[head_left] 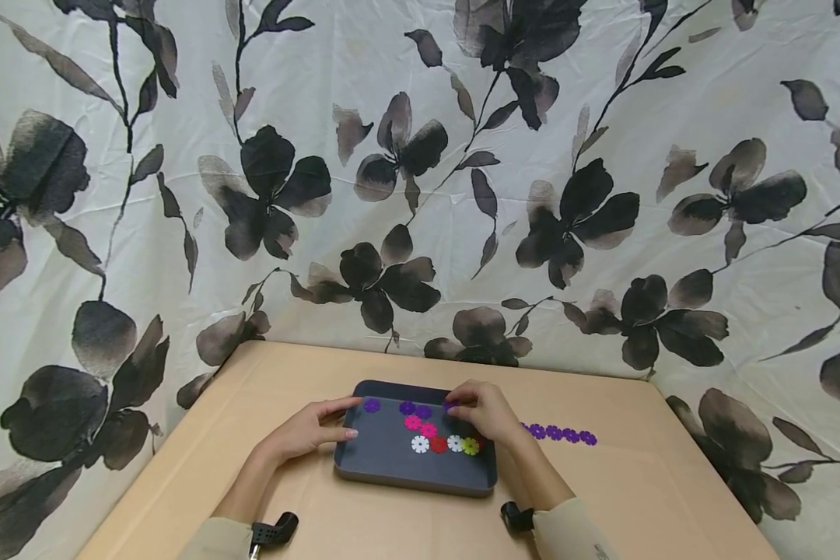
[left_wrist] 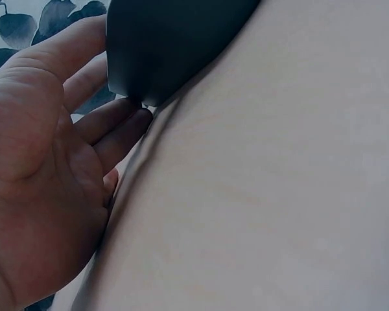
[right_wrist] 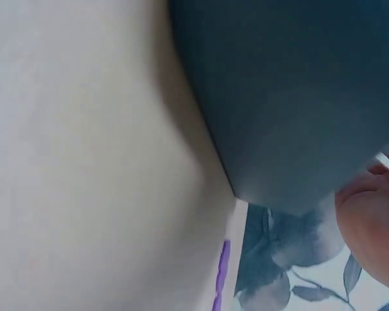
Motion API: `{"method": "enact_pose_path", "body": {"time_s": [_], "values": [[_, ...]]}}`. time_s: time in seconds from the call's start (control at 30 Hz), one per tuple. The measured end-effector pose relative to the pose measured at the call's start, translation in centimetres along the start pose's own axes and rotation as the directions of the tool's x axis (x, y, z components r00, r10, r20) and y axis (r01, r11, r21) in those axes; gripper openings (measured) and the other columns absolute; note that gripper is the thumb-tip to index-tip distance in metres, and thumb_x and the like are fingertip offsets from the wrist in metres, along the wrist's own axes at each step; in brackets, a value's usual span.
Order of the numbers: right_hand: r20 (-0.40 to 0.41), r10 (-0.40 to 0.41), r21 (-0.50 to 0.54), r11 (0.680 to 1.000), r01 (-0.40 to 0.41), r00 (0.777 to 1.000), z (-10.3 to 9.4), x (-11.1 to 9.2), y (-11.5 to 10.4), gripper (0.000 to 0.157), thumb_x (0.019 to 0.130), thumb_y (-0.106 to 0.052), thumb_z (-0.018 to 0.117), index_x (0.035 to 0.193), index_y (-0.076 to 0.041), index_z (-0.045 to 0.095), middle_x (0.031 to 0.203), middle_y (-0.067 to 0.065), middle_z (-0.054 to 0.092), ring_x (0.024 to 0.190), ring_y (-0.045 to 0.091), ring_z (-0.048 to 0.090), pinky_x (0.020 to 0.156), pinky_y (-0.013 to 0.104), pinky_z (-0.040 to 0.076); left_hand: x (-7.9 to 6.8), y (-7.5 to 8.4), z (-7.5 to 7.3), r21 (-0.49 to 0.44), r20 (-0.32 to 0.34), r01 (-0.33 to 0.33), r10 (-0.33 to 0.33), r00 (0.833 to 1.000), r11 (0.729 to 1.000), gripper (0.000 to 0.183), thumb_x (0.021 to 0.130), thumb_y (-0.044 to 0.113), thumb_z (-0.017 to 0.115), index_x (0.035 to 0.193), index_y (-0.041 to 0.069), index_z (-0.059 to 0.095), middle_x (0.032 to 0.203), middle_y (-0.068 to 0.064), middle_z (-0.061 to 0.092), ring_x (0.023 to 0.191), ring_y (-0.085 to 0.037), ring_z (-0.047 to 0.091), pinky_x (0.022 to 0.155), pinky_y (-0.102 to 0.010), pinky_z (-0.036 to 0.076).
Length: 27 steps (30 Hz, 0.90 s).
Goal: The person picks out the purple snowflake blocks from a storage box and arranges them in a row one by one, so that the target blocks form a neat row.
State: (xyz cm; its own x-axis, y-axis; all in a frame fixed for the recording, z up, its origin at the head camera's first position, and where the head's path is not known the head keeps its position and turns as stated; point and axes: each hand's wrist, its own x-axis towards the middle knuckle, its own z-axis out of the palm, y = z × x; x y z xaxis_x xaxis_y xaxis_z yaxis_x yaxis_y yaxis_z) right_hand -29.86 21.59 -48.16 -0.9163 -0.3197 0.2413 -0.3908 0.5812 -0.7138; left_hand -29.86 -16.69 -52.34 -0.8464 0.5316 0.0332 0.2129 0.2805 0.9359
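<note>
A dark grey tray (head_left: pixel 385 467) lies on the table. My left hand (head_left: pixel 311 428) holds its left side; in the left wrist view the fingers (left_wrist: pixel 120 133) are bent against the underside of the tray (left_wrist: pixel 168 45). Over the tray's far right corner, my right hand (head_left: pixel 488 414) pinches a purple notched, flower-shaped disc (head_left: pixel 451 405), partly hidden by the fingertips. Within the tray are two joined purple discs (head_left: pixel 415 409), pink discs (head_left: pixel 420 425), a white disc (head_left: pixel 420 444), a red disc (head_left: pixel 438 445) and a yellow-green disc (head_left: pixel 470 446). A lone purple disc (head_left: pixel 372 405) lies near my left fingertips.
To the right of the tray, a row of several purple discs (head_left: pixel 561 433) lies on the tan table (head_left: pixel 644 482), partly behind my right forearm. A floral cloth (head_left: pixel 462 233) hangs beyond the table's far edge.
</note>
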Motion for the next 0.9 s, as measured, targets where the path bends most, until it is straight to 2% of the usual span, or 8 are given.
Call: {"method": "enact_pose_path", "body": {"time_s": [0.17, 0.43, 0.7, 0.9], "values": [[-0.108, 0.030, 0.086, 0.996, -0.021, 0.994, -1.6, -1.0, 0.0, 0.017, 0.090, -0.009, 0.081, 0.107, -0.008, 0.081, 0.105, 0.004, 0.075, 0.090, 0.016, 0.068, 0.078, 0.021, 0.061, 0.1, 0.0, 0.0, -0.002, -0.001, 0.000, 0.000, 1.000, 1.000, 0.074, 0.093, 0.031, 0.080, 0.156, 0.009, 0.049, 0.167, -0.016, 0.037, 0.156, -0.040, 0.029, 0.129, -0.055, 0.025], [-0.211, 0.087, 0.122, 0.991, -0.062, 0.974, -4.8, -3.2, 1.5, 0.020, 0.094, -0.009, 0.078, 0.113, -0.007, 0.078, 0.108, 0.007, 0.077, 0.090, 0.018, 0.071, 0.077, 0.021, 0.061, 0.0, 0.1, 0.1, 0.015, -0.002, 0.003, -0.003, 1.000, 1.000, 0.073, 0.094, 0.031, 0.079, 0.156, 0.009, 0.048, 0.167, -0.017, 0.036, 0.156, -0.041, 0.030, 0.128, -0.056, 0.024], [-0.366, 0.116, 0.058, 0.993, -0.102, 0.923, -8.2, -5.1, 4.1, 0.023, 0.095, -0.014, 0.077, 0.118, -0.008, 0.077, 0.108, 0.013, 0.077, 0.090, 0.008, 0.070, 0.076, 0.016, 0.059, 0.0, 0.1, 0.2, 0.008, 0.002, 0.001, -0.001, 1.000, 1.000, 0.072, 0.094, 0.029, 0.079, 0.156, 0.010, 0.049, 0.166, -0.016, 0.037, 0.156, -0.040, 0.030, 0.128, -0.055, 0.025], [-0.398, 0.184, 0.107, 0.982, -0.153, 0.899, -10.4, -6.4, 5.5, 0.028, 0.097, -0.015, 0.075, 0.123, -0.005, 0.074, 0.115, 0.019, 0.075, 0.091, 0.004, 0.069, 0.077, 0.012, 0.058, 0.0, 0.1, 0.2, 0.010, -0.004, -0.010, 0.010, 1.000, 1.000, 0.072, 0.093, 0.031, 0.080, 0.155, 0.011, 0.050, 0.166, -0.015, 0.038, 0.156, -0.040, 0.030, 0.128, -0.055, 0.025]]}}
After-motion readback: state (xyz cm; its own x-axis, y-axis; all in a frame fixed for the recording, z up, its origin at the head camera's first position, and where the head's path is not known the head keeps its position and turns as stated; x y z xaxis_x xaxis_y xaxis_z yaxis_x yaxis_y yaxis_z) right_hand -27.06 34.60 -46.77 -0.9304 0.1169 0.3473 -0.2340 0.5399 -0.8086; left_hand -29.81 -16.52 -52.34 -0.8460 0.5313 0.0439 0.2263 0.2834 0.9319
